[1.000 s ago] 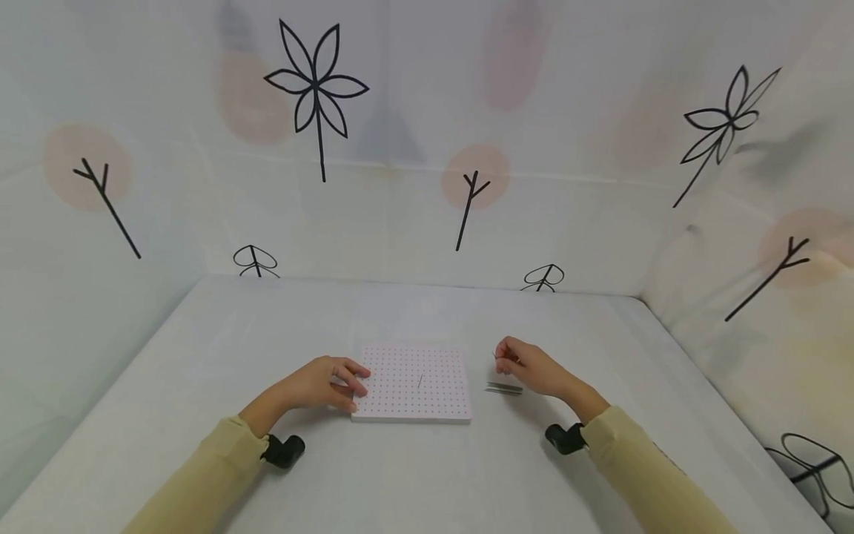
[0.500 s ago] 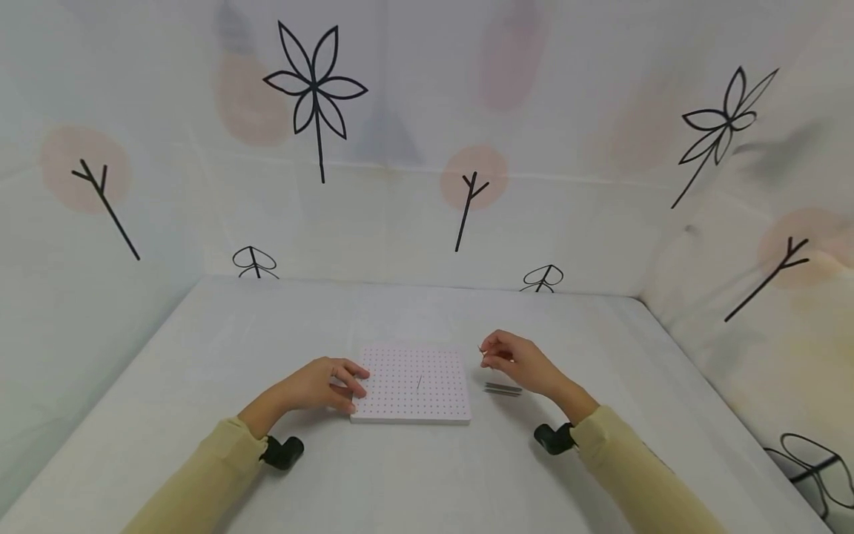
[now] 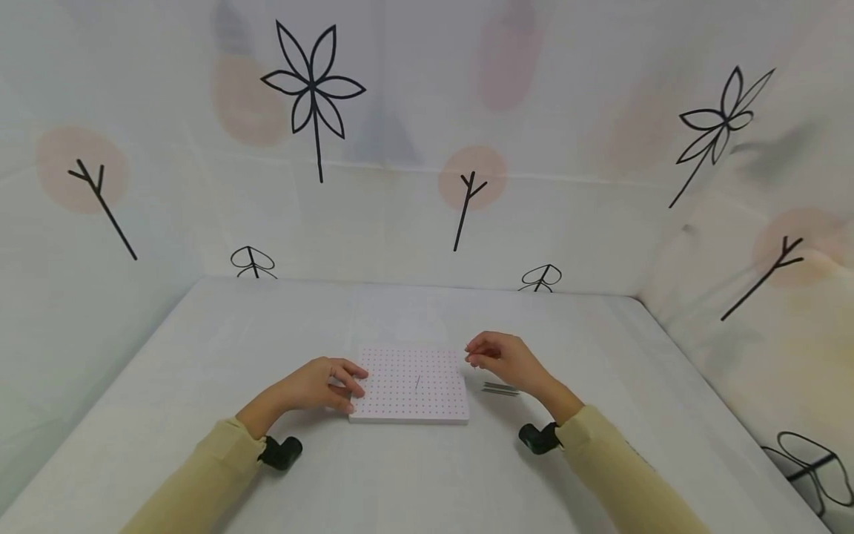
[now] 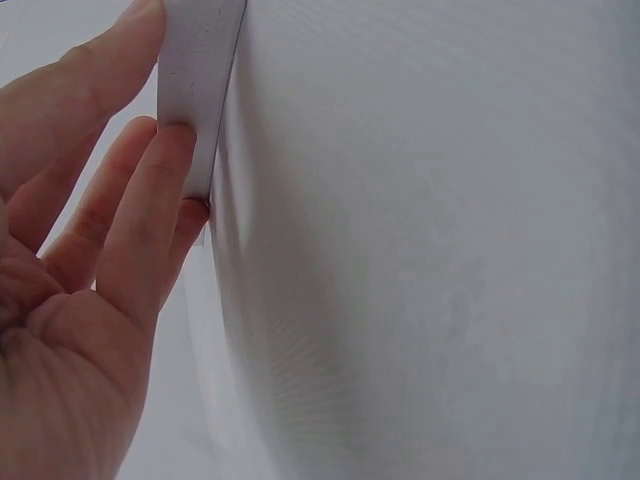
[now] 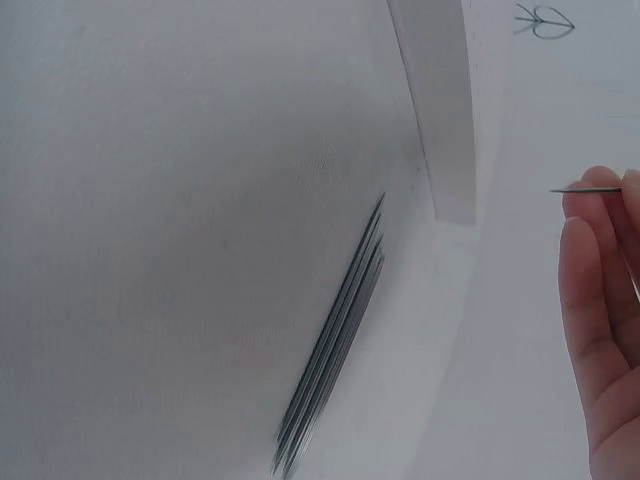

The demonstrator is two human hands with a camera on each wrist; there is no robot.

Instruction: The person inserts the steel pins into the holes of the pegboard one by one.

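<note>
A white square pegboard (image 3: 410, 386) dotted with small holes lies on the table, with one thin needle (image 3: 417, 382) standing in it near the middle. My left hand (image 3: 327, 384) rests against the board's left edge, its fingers (image 4: 150, 200) curled on the board's side (image 4: 198, 90). My right hand (image 3: 502, 358) hovers over the board's right edge and pinches a thin needle (image 5: 585, 189) between its fingertips (image 5: 590, 260). A small bundle of needles (image 3: 500, 389) lies on the table just right of the board; the right wrist view shows the bundle (image 5: 335, 340) beside the board's corner (image 5: 445, 120).
The white table (image 3: 427, 475) is enclosed by white walls with drawn trees and flowers (image 3: 313, 89). Black wrist cameras sit at both yellow sleeves (image 3: 282, 451) (image 3: 537, 437).
My right hand has moved left, from above the needle bundle to the board's right edge, still pinching a needle. The left hand and board have stayed put.
</note>
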